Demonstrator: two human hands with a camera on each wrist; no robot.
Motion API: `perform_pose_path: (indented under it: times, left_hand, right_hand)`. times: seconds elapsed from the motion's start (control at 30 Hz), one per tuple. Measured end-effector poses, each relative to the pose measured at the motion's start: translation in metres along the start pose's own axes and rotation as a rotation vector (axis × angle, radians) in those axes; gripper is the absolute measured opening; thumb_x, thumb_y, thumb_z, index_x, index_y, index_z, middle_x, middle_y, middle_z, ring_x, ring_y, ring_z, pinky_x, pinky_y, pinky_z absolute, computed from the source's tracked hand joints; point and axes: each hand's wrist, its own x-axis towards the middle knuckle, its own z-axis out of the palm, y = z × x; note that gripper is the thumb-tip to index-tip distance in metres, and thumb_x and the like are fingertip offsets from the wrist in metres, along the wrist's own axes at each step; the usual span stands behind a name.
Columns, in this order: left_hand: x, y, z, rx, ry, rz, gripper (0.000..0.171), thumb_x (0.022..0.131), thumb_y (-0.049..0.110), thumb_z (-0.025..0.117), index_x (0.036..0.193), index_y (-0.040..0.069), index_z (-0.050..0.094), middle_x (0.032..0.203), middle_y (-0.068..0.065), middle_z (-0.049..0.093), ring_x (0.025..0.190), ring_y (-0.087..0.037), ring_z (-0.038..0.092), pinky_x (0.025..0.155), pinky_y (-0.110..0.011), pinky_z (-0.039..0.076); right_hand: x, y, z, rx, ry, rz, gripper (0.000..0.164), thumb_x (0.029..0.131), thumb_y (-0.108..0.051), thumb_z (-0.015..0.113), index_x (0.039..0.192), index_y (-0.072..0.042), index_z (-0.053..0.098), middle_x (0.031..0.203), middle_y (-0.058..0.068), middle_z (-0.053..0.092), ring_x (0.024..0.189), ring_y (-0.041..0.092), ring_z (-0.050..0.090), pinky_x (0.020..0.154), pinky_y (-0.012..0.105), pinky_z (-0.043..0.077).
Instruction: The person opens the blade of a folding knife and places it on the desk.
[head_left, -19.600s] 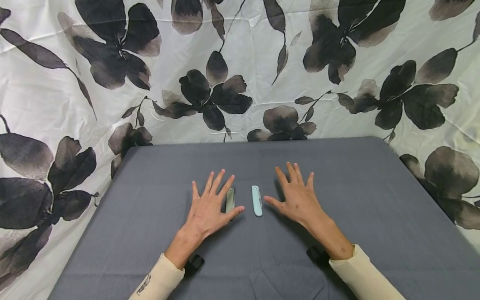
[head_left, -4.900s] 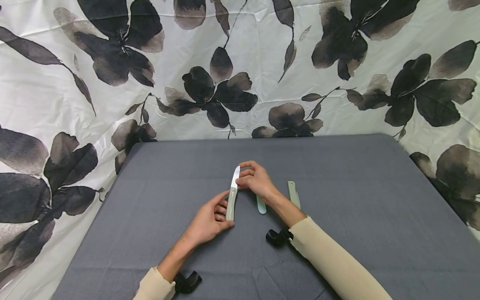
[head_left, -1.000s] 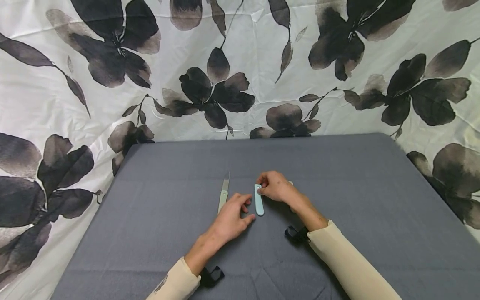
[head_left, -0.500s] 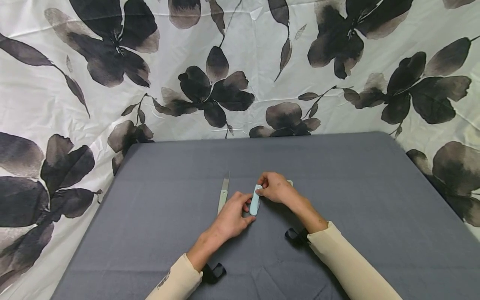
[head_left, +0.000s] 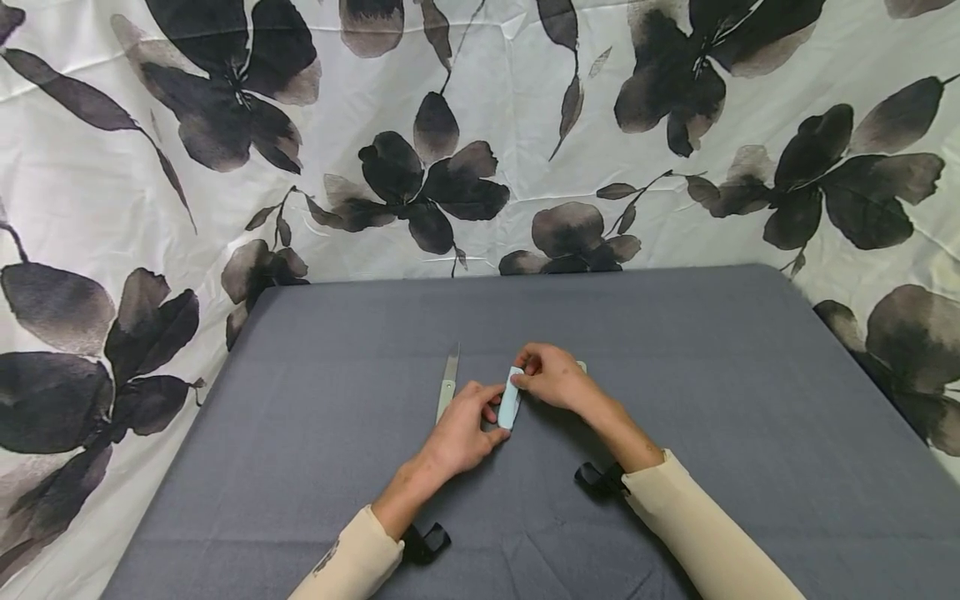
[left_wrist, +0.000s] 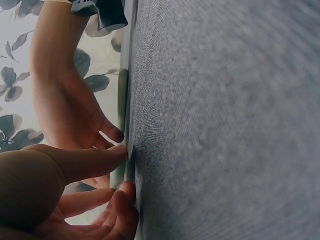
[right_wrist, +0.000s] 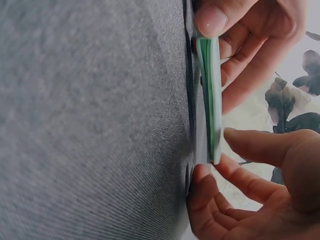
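Observation:
A light blue folding knife (head_left: pixel 508 406), folded, stands tilted on its edge between both hands. My left hand (head_left: pixel 462 433) holds its near end, with the thumb at the end and the fingers along the left side. At the far end, my right hand (head_left: pixel 555 377) pinches the knife between thumb and fingers. The right wrist view shows the slot side of the green-tinted handle (right_wrist: pixel 210 100) close over the cloth. Left of the hands lies a pale green knife (head_left: pixel 447 388) with its blade out and pointing away; my left hand hides its lower handle.
Another pale green knife (head_left: pixel 582 365) shows only its tip behind the right hand. Grey cloth (head_left: pixel 675 350) covers the table. A white floral curtain (head_left: pixel 517 167) hangs behind its far edge. Black wrist cameras (head_left: pixel 426 543) sit at both cuffs.
The pale green knife, earlier held by both hands, now lies opened at left. Over the last second the blue knife's near end has swung left into my left hand, and the knife has tilted.

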Motion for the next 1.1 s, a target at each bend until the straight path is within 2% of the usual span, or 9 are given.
perform_pose_path:
  times: [0.17, 0.33, 0.47, 0.57, 0.8, 1.0, 1.1]
  left_hand:
    - [-0.001, 0.000, -0.001, -0.033, 0.044, 0.006, 0.062, 0.084, -0.002, 0.083, 0.141, -0.003, 0.059, 0.118, -0.014, 0.063, 0.092, -0.021, 0.066, 0.077, -0.022, 0.052]
    - [-0.001, 0.002, -0.003, -0.086, 0.070, 0.005, 0.063, 0.086, -0.004, 0.080, 0.144, -0.003, 0.055, 0.120, -0.018, 0.062, 0.093, -0.022, 0.068, 0.068, -0.018, 0.052]
    - [0.000, 0.003, -0.004, -0.130, 0.093, -0.003, 0.064, 0.087, -0.003, 0.080, 0.145, -0.001, 0.055, 0.122, -0.019, 0.061, 0.094, -0.022, 0.068, 0.069, -0.019, 0.054]
    - [-0.001, 0.004, -0.004, -0.164, 0.114, -0.006, 0.063, 0.087, -0.003, 0.080, 0.145, 0.000, 0.055, 0.123, -0.019, 0.061, 0.096, -0.023, 0.069, 0.071, -0.019, 0.056]
    - [-0.002, 0.004, -0.006, -0.200, 0.133, -0.004, 0.065, 0.086, -0.003, 0.080, 0.145, 0.000, 0.054, 0.124, -0.019, 0.060, 0.100, -0.024, 0.069, 0.073, -0.021, 0.057]
    - [-0.005, 0.000, -0.007, -0.215, 0.123, 0.039, 0.069, 0.086, 0.001, 0.082, 0.147, 0.001, 0.051, 0.125, -0.019, 0.059, 0.101, -0.025, 0.069, 0.074, -0.023, 0.059]
    - [-0.005, 0.000, -0.007, -0.254, 0.109, 0.024, 0.069, 0.089, 0.007, 0.082, 0.150, 0.004, 0.050, 0.127, -0.016, 0.059, 0.102, -0.024, 0.068, 0.075, -0.021, 0.059]
  right_hand:
    - [-0.003, 0.000, -0.001, 0.137, 0.001, -0.013, 0.022, 0.099, -0.013, 0.069, 0.118, -0.002, 0.066, 0.091, 0.012, 0.066, 0.063, 0.017, 0.063, 0.060, 0.031, 0.053]
    - [-0.006, -0.002, -0.001, 0.325, -0.027, 0.005, 0.033, 0.099, -0.006, 0.065, 0.131, 0.000, 0.060, 0.097, 0.018, 0.066, 0.071, 0.020, 0.068, 0.069, 0.038, 0.062]
    - [-0.007, -0.003, 0.000, 0.483, -0.039, 0.018, 0.042, 0.098, 0.001, 0.064, 0.139, 0.001, 0.055, 0.100, 0.017, 0.063, 0.076, 0.022, 0.069, 0.075, 0.043, 0.064]
    - [-0.007, -0.003, 0.001, 0.552, -0.043, 0.005, 0.048, 0.096, 0.004, 0.063, 0.142, 0.001, 0.052, 0.101, 0.016, 0.060, 0.079, 0.022, 0.069, 0.077, 0.042, 0.065]
    - [-0.009, -0.003, 0.002, 0.604, -0.063, -0.016, 0.055, 0.092, 0.008, 0.063, 0.145, 0.000, 0.051, 0.101, 0.015, 0.059, 0.079, 0.018, 0.068, 0.076, 0.035, 0.064]
    - [-0.012, -0.003, 0.002, 0.624, -0.069, -0.021, 0.055, 0.092, 0.009, 0.062, 0.145, -0.001, 0.052, 0.100, 0.013, 0.060, 0.077, 0.019, 0.068, 0.076, 0.037, 0.064]
    - [-0.013, -0.004, 0.002, 0.635, -0.058, -0.018, 0.054, 0.093, 0.008, 0.062, 0.145, -0.003, 0.053, 0.099, 0.011, 0.059, 0.077, 0.018, 0.068, 0.075, 0.036, 0.063]
